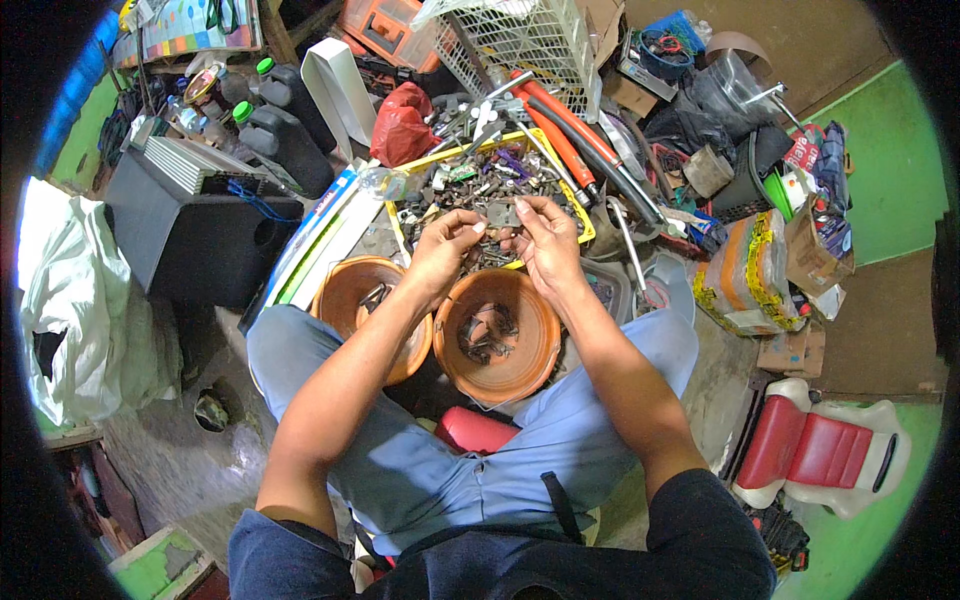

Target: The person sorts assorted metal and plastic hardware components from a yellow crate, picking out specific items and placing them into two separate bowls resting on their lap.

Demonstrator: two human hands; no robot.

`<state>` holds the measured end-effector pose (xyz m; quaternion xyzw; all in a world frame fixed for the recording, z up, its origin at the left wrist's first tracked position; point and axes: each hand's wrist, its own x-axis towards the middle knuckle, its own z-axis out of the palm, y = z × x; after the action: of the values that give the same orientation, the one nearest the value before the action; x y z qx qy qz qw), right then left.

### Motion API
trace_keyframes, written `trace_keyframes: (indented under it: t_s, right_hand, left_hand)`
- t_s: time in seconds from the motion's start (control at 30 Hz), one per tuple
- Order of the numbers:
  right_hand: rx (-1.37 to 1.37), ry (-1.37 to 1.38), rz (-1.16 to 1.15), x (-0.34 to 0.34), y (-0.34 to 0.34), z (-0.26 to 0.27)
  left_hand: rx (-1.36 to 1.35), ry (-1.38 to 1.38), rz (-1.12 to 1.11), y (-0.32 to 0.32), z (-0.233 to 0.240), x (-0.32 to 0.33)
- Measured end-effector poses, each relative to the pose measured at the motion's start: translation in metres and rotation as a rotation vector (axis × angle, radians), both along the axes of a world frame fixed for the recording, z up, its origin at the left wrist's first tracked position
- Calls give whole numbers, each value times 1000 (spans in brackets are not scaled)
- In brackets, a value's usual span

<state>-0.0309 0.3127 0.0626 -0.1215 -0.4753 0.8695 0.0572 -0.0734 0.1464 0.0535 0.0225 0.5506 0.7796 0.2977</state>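
Both hands are raised over the near part of a yellow-rimmed tray (589, 225) heaped with small dark hardware pieces (480, 176). My right hand (541, 240) pinches a small flat grey piece (504, 214) between thumb and fingers. My left hand (450, 247) is close beside it with thumb and forefinger together; whether it grips something small cannot be told. Below the hands, between the knees, stands an orange-brown bucket (546, 352) with some dark metal parts (487, 334) at its bottom. A second orange-brown bucket (330, 281), partly hidden by the left forearm, also has dark pieces in it.
Red-orange and black tubes (559, 135) lie across the tray's far right. A red plastic bag (403, 124) and a white plastic crate (517, 45) stand beyond. A black box (202, 225) is at left, a taped package (750, 274) at right, and a red-and-white seat (817, 450) lower right.
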Motion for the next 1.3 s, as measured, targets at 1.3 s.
trace_keyframes:
  t_s: [1.3]
  right_hand:
    - [726, -402, -703, 228, 206, -64]
  left_hand:
    - [90, -175, -274, 187, -48, 69]
